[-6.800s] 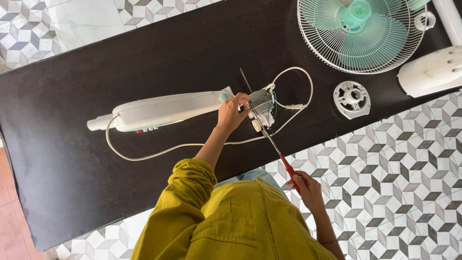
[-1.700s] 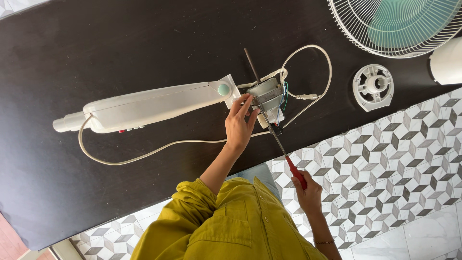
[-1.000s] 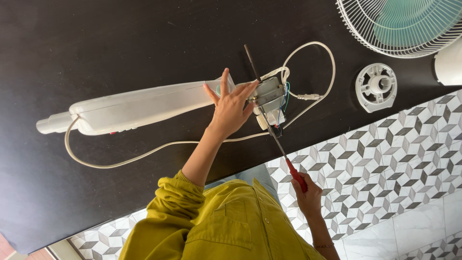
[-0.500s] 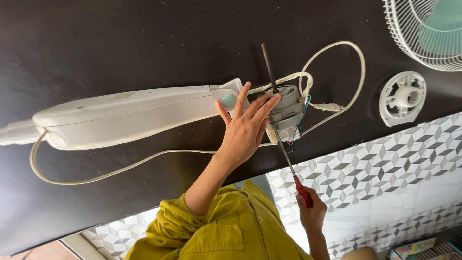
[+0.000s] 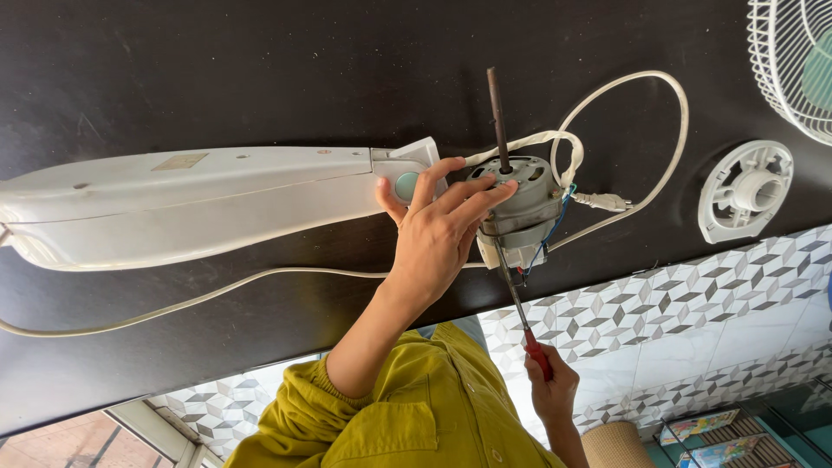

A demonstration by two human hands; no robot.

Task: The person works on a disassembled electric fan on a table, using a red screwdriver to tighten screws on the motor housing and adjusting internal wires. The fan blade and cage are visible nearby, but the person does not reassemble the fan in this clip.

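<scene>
The fan motor [image 5: 511, 204] lies bare on the black table [image 5: 217, 69], its guard and blade already off. The left hand [image 5: 438, 230] presses spread fingers on it; the right hand [image 5: 550, 386] grips a red-handled screwdriver [image 5: 520, 303] at its underside, where screws seem left.

The motor [image 5: 513, 204] lies on the table [image 5: 217, 69], just right of the fan body [image 5: 199, 199]. The cord [image 5: 641, 130] loops right of the motor. Further right lie a round cap [image 5: 745, 192] and the grille [image 5: 793, 61].
</scene>
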